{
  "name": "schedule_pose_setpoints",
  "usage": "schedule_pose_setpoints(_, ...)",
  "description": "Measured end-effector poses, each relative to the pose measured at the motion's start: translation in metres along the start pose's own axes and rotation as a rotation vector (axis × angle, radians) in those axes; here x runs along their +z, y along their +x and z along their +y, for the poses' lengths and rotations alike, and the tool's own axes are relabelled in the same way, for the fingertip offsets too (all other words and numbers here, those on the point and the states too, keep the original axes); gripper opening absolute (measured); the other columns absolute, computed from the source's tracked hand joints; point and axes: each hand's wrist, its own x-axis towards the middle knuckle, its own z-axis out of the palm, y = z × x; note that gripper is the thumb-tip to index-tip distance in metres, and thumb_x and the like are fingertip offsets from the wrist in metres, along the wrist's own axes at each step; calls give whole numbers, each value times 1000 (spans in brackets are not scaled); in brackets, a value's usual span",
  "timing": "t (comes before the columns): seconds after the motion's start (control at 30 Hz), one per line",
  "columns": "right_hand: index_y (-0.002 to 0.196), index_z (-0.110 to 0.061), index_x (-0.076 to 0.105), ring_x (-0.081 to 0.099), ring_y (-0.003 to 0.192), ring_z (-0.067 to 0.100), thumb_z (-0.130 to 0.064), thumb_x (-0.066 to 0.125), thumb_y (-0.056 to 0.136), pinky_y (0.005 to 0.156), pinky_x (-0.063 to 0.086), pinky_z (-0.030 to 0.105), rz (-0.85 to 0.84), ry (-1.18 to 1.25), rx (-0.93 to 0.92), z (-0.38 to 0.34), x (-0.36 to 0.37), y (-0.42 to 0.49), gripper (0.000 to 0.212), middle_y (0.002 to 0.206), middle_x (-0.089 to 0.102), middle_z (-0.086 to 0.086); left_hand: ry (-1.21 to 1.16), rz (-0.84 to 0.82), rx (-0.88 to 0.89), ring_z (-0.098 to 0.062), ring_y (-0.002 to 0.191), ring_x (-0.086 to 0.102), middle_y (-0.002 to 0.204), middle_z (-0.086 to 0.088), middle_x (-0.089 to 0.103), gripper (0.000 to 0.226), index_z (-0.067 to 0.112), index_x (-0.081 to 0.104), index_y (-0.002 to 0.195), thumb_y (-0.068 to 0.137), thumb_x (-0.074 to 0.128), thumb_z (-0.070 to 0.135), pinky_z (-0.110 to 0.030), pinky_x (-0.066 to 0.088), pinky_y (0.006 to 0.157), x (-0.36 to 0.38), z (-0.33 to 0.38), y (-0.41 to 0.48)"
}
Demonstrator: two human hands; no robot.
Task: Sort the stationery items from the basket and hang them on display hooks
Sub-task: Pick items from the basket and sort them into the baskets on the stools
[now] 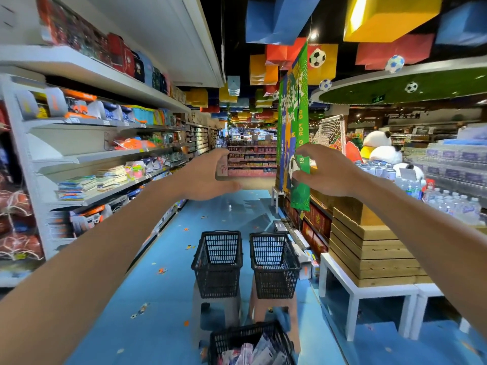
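Observation:
Both my arms are stretched out ahead at chest height over a shop aisle. My left hand (208, 177) hangs open with relaxed fingers and holds nothing. My right hand (326, 171) is open too, fingers loosely spread in front of a green hanging banner (300, 111); I cannot tell whether it touches the banner. At the bottom edge stands a black mesh basket (237, 335) with several packaged stationery items (253, 351) in it. Farther ahead two black baskets, one on the left (218, 264) and one on the right (274, 264), sit on stools. No display hooks show clearly.
Tall shelving (87, 154) with toys and books lines the left side. On the right a wooden crate stack (369, 246) rests on a white table (369, 288), with bottled water (453, 206) behind. The blue floor (147, 299) runs down the aisle.

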Motion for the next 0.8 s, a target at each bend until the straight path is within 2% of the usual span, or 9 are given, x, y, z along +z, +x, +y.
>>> schedule_pose_setpoints(0.23,150,-21,42,47,139,27,-49,67,94,107,38,41,-14,5,19,76,29,87,67,153,49,5,-2,2,1,-23,138,48,156,-1,45,97,21,28,158,84,74,64,-32,38,100,37,-34,111)
schedule_pose_setpoints(0.37,151,-18,41,45,141,27,-45,66,96,105,34,35,-16,19,29,108,60,134,66,153,48,5,-13,-8,2,-22,139,48,156,-2,46,102,20,28,159,81,73,66,-34,40,106,57,-62,164)
schedule_pose_setpoints(0.5,151,-16,42,43,142,27,-44,66,96,112,34,39,-31,26,38,132,98,181,66,154,48,6,-39,-52,-25,-21,143,43,159,-1,42,108,21,23,161,77,70,70,-38,39,113,82,-100,213)
schedule_pose_setpoints(0.63,152,-17,41,45,141,27,-43,67,96,112,35,39,-39,3,46,155,140,232,67,154,48,6,-25,-50,-22,-20,140,44,160,-1,41,112,20,22,162,73,66,73,-29,36,98,102,-145,268)
schedule_pose_setpoints(0.7,151,-15,42,49,136,28,-43,67,96,112,36,40,-45,-25,55,165,157,260,66,154,48,8,-42,-44,-26,-22,139,45,160,-1,41,119,21,21,162,67,63,77,-28,35,95,107,-168,294)
schedule_pose_setpoints(0.8,151,-15,42,47,138,28,-43,67,96,113,35,41,-38,-44,75,179,180,303,67,154,47,8,-50,-24,-37,-23,139,47,159,0,43,110,21,22,162,77,70,70,-29,35,96,111,-206,330)
